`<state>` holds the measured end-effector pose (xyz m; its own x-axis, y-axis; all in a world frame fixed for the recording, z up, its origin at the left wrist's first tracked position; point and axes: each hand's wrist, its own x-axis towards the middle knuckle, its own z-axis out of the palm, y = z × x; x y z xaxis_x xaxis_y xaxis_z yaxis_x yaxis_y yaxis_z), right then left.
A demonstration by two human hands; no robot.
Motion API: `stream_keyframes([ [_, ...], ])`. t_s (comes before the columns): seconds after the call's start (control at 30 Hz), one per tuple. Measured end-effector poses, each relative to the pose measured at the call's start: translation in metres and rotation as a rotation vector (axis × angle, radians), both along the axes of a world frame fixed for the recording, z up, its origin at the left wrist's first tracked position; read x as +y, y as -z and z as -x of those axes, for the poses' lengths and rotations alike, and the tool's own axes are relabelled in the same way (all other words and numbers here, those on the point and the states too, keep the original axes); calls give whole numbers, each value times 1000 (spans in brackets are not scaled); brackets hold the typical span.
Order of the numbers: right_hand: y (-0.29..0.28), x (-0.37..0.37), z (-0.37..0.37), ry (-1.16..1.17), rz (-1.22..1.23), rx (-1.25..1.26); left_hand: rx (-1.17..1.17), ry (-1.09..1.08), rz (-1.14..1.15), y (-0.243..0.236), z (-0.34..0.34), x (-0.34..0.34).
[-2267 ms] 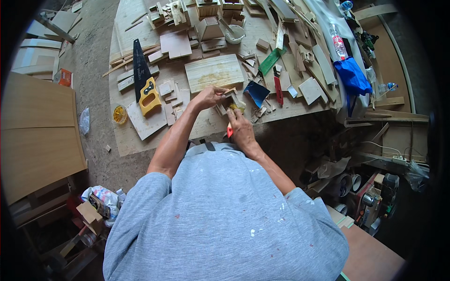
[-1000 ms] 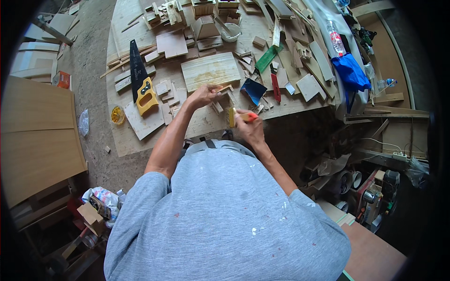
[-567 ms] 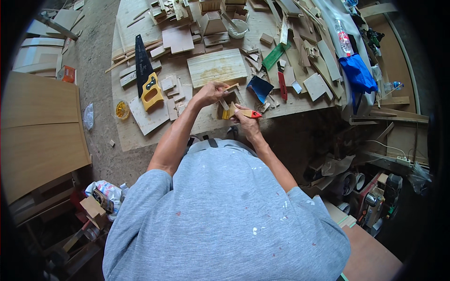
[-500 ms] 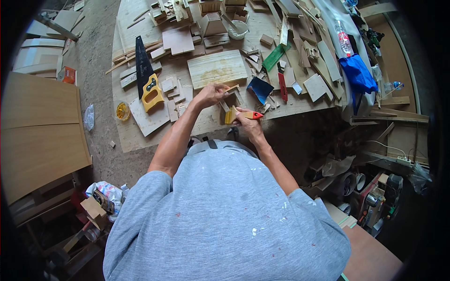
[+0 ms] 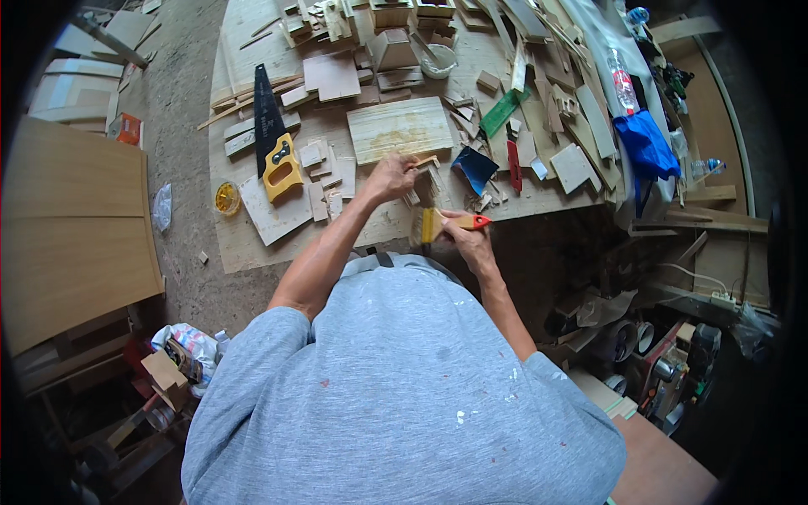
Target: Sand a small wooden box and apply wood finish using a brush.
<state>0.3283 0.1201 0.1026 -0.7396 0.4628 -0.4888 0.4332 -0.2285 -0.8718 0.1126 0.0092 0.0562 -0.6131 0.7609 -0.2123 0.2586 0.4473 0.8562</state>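
At the table's near edge my left hand (image 5: 391,179) is closed on a small pale wooden box (image 5: 433,183), its fingers at the top edge. Just nearer to me, my right hand (image 5: 473,242) grips a flat paintbrush (image 5: 461,222) with a red-tipped wooden handle and a yellow band. Its bristles point left, slightly below the box; whether they touch it I cannot tell. Beyond the box lies a pale wooden board (image 5: 401,130) with a yellowish stain. A blue scrap sheet (image 5: 475,170) sits to the right of the box.
A handsaw (image 5: 274,139) with a yellow handle lies at left, near a tub of yellow liquid (image 5: 227,199). A red utility knife (image 5: 513,162) and a green strip (image 5: 503,114) lie at right among wood offcuts. A white bucket (image 5: 438,61) stands farther back. A blue bag (image 5: 646,141) hangs at the right edge.
The view has shifted a little, so the table appears farther right and lower. My right hand has drawn the paintbrush slightly toward me, down from the box. My left hand keeps its hold.
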Motion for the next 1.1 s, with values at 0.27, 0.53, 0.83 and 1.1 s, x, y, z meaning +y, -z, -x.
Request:
stream_keyframes([
  [0.27,-47,32,-31,-103,-111,-141,123,-61,-57,0,-22,-7],
  [0.53,-85,53,-22,-128,-192,-68,116,-80,-103,-7,-22,-20],
  [0.83,-117,56,-8,-67,-198,103,13,-329,-187,-18,29,-7],
  [1.1,-118,26,26,-86,-198,245,287,-245,-52,23,103,11],
])
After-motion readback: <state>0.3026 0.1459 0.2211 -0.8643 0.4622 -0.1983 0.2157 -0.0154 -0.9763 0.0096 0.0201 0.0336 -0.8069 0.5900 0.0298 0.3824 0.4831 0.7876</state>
